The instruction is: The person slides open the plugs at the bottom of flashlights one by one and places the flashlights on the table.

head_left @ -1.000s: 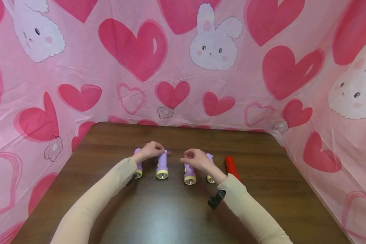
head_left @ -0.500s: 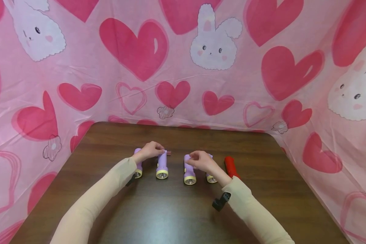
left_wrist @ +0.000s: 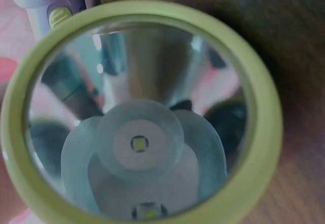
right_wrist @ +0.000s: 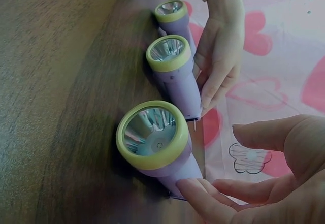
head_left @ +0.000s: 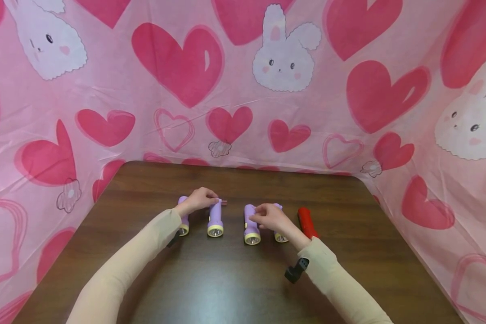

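Four purple flashlights with yellow-green rims lie side by side on the brown table [head_left: 227, 279], lenses toward me. My left hand [head_left: 198, 200] lies over the second flashlight [head_left: 215, 222], its fingers curled round the tail. The right wrist view shows that left hand [right_wrist: 218, 56] along the same flashlight [right_wrist: 172, 66]. My right hand [head_left: 269, 218] hovers over the third flashlight [head_left: 251, 229]. There my right hand [right_wrist: 218, 163] has its thumb spread away, and one fingertip [right_wrist: 190, 188] touches the tail of that flashlight [right_wrist: 155, 142]. The first flashlight's lens [left_wrist: 137, 117] fills the left wrist view.
A red flashlight [head_left: 308, 222] lies at the right end of the row, beside the fourth purple one [head_left: 280, 236]. Pink sheeting with hearts and rabbits [head_left: 243, 90] walls the table on three sides. Bare wood stretches between the row and me.
My right hand has shifted slightly right and toward me over the third flashlight, and its forearm has swung outward. The left hand and the flashlights have stayed put.
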`<state>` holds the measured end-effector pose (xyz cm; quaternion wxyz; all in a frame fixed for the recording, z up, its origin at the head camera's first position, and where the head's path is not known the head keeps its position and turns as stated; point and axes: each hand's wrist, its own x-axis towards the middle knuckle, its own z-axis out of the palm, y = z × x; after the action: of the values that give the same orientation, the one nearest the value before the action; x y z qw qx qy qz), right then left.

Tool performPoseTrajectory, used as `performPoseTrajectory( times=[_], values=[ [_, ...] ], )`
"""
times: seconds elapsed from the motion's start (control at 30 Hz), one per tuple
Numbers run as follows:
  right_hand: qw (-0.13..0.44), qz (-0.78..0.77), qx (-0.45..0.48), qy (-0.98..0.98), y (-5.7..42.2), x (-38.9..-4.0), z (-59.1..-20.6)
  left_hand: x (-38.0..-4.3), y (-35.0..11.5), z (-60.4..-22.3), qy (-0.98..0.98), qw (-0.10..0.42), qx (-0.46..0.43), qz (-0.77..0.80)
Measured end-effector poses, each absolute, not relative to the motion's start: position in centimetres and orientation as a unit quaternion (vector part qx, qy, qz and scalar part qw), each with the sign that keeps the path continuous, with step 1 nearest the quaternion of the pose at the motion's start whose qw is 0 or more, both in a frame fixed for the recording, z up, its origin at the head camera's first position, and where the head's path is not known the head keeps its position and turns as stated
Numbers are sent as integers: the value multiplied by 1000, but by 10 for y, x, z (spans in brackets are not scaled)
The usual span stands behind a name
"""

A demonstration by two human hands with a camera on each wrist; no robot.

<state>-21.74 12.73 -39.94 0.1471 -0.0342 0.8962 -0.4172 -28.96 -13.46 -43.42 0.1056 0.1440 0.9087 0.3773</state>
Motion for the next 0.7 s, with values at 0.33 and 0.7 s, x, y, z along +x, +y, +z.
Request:
performPoseTrajectory(
  times=[0.33, 0.7],
  values=[
    [138, -384, -47, 912, 130, -216, -408, -297, -138, -441, 901, 100, 165, 389],
    [147, -365, -42, 918, 130, -217, -417, -291, -134, -435, 909, 114, 129, 379]
  ],
)
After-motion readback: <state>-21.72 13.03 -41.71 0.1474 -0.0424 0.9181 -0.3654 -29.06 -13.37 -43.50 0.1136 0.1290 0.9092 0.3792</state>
